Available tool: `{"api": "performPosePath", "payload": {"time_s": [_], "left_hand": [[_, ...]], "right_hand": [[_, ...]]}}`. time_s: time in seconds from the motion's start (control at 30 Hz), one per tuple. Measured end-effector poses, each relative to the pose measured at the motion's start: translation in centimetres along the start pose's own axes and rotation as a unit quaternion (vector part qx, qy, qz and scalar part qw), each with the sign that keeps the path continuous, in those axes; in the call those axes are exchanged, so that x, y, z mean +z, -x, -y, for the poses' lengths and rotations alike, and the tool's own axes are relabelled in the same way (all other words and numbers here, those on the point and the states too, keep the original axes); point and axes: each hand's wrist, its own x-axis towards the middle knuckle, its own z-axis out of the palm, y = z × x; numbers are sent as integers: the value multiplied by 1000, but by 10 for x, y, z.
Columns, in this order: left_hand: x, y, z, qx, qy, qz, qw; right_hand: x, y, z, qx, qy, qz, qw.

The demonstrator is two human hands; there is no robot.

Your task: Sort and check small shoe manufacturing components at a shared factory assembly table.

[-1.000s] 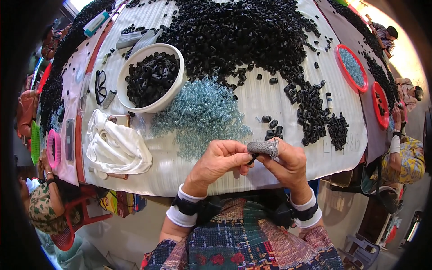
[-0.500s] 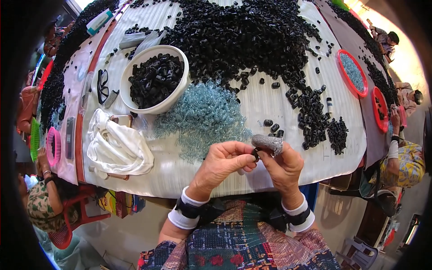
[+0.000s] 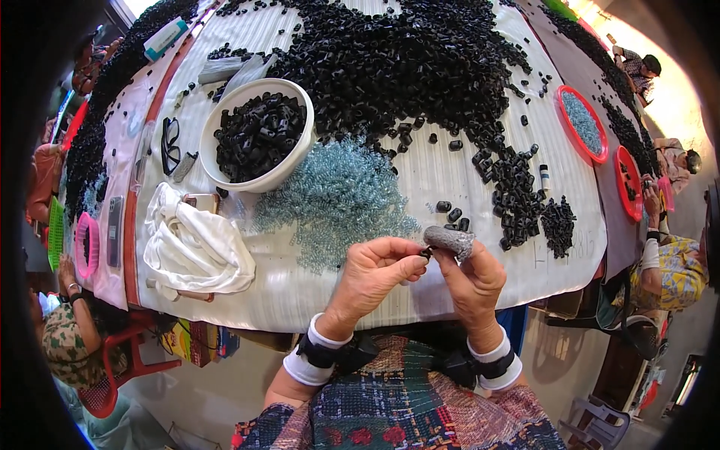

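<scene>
Between the thumb and fingertips of my left hand (image 3: 381, 271) a small black part (image 3: 426, 253) is pinched; its exact kind is too small to make out. My right hand (image 3: 474, 279) meets it there, thumb and fingertips closed by the same part. A grey fabric finger cover (image 3: 448, 240) sits on the right index finger. Just beyond my hands lie a few loose black cylindrical pieces (image 3: 454, 215). A heap of small pale-blue springs (image 3: 337, 202) spreads on the white cloth to the left of them.
A white bowl (image 3: 212, 161) of black cylindrical pieces stands left, near a bunched white cloth (image 3: 196, 247) and black glasses (image 3: 171, 146). A large black pile (image 3: 397, 67) covers the far table. Small black parts (image 3: 559, 225) lie right. Other people sit at both sides.
The view has shifted slightly. My hands stay together with the small black part between them; the fingers have turned a little, and it shows a bit more clearly.
</scene>
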Motion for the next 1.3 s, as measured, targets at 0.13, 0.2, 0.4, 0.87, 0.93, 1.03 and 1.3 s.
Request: {"api": "performPosePath", "payload": {"time_s": [0.13, 0.2, 0.4, 0.87, 0.93, 1.03, 1.3], "left_hand": [[-2, 0, 2, -3, -12, -1, 1000], [-2, 0, 2, -1, -11, 1, 1000], [-2, 0, 0, -2, -8, 2, 1000], [-2, -1, 1, -4, -18, -9, 1000], [-1, -1, 2, 1, -25, -13, 1000], [1, -1, 3, 9, -31, -18, 999], [4, -1, 9, 45, -40, -21, 998]], "right_hand": [[1, 2, 0, 34, -30, -26, 999], [1, 3, -3, 11, -21, -22, 999], [1, 6, -11, -20, 6, -1, 1000], [0, 1, -9, -40, 29, 13, 999], [1, 3, -10, -28, 30, 1, 999], [3, 4, -9, -23, 38, -13, 999], [9, 7, -12, -42, 69, -30, 996]]}}
